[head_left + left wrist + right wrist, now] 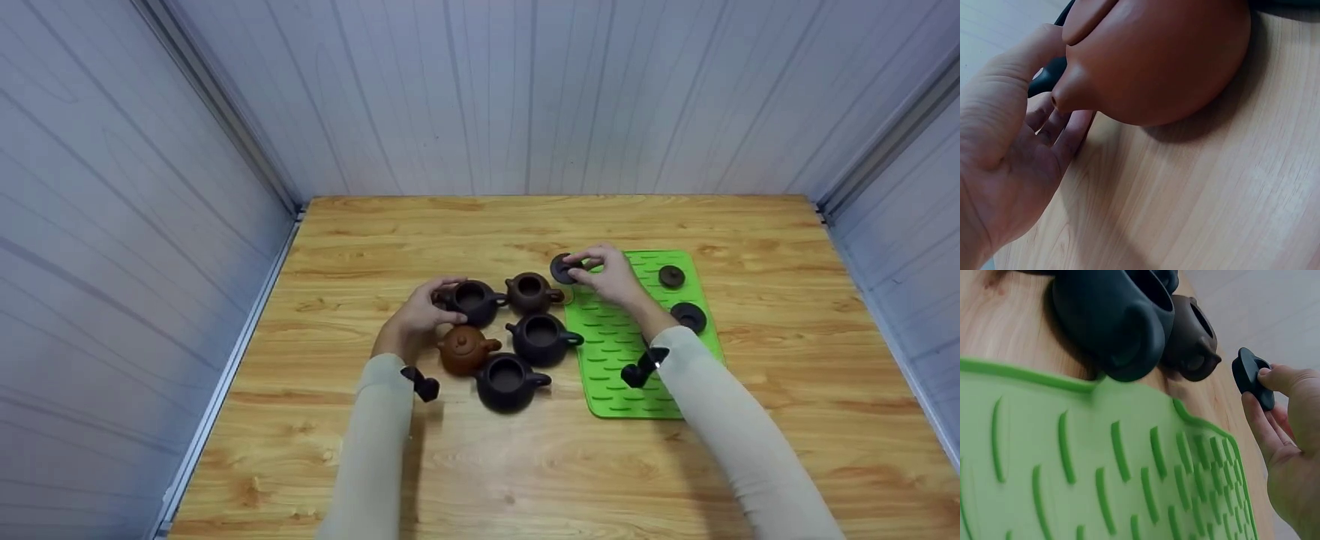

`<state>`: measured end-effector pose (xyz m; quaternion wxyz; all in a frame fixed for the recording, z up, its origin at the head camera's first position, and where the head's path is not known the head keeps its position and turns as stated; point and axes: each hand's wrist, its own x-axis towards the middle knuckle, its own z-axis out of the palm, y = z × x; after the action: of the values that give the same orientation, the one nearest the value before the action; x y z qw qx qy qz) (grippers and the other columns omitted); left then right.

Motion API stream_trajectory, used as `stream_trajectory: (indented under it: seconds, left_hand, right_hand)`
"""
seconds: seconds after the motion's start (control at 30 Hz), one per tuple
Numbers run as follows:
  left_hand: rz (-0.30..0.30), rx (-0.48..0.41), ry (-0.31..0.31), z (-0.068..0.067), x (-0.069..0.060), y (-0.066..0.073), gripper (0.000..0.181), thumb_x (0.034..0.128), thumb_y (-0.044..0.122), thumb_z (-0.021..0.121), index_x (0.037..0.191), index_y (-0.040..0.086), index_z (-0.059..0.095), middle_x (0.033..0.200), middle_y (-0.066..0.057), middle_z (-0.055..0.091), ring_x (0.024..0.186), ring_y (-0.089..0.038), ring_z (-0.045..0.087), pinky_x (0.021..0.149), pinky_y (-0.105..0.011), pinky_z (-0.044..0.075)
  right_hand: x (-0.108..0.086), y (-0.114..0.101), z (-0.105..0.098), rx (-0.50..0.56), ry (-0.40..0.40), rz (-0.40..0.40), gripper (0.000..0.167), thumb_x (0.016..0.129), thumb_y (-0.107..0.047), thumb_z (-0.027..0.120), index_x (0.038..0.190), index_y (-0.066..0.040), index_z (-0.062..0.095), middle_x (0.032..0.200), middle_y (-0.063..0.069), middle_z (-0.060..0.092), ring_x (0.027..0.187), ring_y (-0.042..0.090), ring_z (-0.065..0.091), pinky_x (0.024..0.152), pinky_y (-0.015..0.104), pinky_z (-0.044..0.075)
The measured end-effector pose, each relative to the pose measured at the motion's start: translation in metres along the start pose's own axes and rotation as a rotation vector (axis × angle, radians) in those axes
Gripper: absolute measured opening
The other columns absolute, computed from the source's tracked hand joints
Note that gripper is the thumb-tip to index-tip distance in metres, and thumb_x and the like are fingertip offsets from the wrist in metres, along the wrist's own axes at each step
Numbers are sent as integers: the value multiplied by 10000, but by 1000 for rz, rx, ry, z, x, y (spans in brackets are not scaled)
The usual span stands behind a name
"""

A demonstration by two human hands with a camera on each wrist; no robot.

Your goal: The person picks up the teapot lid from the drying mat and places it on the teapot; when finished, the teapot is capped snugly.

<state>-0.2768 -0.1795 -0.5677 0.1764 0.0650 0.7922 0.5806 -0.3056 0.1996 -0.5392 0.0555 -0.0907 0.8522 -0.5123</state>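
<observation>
Head view: teapots (538, 356) cluster on desk (480, 480) left of green mat (600, 394), spare lids (671, 277) on mat, seemingly keeping parts apart yet within reach. Left hand (421, 309) curves round left side of far-left dark teapot (480, 311), probably steadying it. Right hand (609, 279) pinches dark lid (559, 270), tilted, near mat's far-left corner; knob or rim contact unclear. Both forearms (379, 442) stretch forward, well apart.
</observation>
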Motion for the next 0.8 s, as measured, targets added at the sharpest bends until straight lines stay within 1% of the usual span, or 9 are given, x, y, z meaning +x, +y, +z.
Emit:
stream_trajectory:
  seconds: [0.07,0.2,0.3,0.37,0.53,0.57,0.6,0.67,0.8]
  left_hand:
    - [-1,6,-2,0,0,0,745,961,-117,793,1644,51,547,1658,-266,569,1559,-428,528,1222,-415,478]
    - [3,15,-8,0,1,-1,750,961,-119,789,1649,52,544,1648,-265,576,1519,-423,559,1192,-390,495]
    - [6,8,-6,1,1,0,755,954,-129,789,1646,49,546,1632,-267,588,1486,-417,581,1171,-373,498]
    - [15,14,-4,1,1,1,753,950,-127,794,1641,47,551,1618,-270,595,1477,-418,587,1181,-387,495]
    - [15,18,1,2,2,2,749,947,-121,802,1633,65,566,1610,-261,596,1479,-415,580,1198,-410,487]
    - [8,12,3,2,2,1,749,948,-123,800,1633,72,568,1614,-255,594,1482,-409,578,1194,-401,487]
    - [2,9,7,3,2,1,748,948,-123,800,1632,79,572,1616,-248,594,1482,-400,576,1190,-390,486]
    - [-11,-11,10,3,3,1,749,949,-128,795,1632,84,573,1620,-242,591,1481,-387,571,1187,-377,483]
    - [-17,-32,16,3,4,0,747,948,-135,789,1631,78,574,1621,-244,593,1481,-374,566,1183,-361,474]
  right_hand:
    - [2,-4,3,5,-2,-15,261,1073,-92,768,1321,-28,819,1377,235,624,1171,312,664,868,238,531]
    - [5,-13,10,0,1,-46,259,1054,-71,784,1304,-20,824,1387,252,644,1173,342,685,931,285,506]
    - [7,-20,15,-3,-1,-48,258,1042,-71,796,1294,-24,828,1397,248,641,1192,344,686,995,324,504]
    - [8,-26,19,6,-6,-41,249,1039,-73,801,1282,-28,833,1363,233,631,1170,314,675,990,319,520]
    - [12,-36,31,12,-5,-79,227,1015,-51,821,1238,-17,846,1287,231,652,1108,295,671,1055,446,550]
    - [12,-38,33,13,-6,-88,227,1010,-46,824,1233,-15,848,1284,235,659,1108,306,677,1076,492,533]
    - [13,-39,36,15,-5,-95,226,1007,-41,824,1229,-13,848,1287,235,667,1106,309,682,1089,511,530]
    - [13,-43,41,18,-7,-103,225,999,-36,826,1221,-15,851,1272,228,666,1095,300,681,1082,496,526]
    - [14,-50,52,9,-19,-130,220,995,-46,829,1212,-23,857,1242,217,666,1081,295,690,1019,404,519]
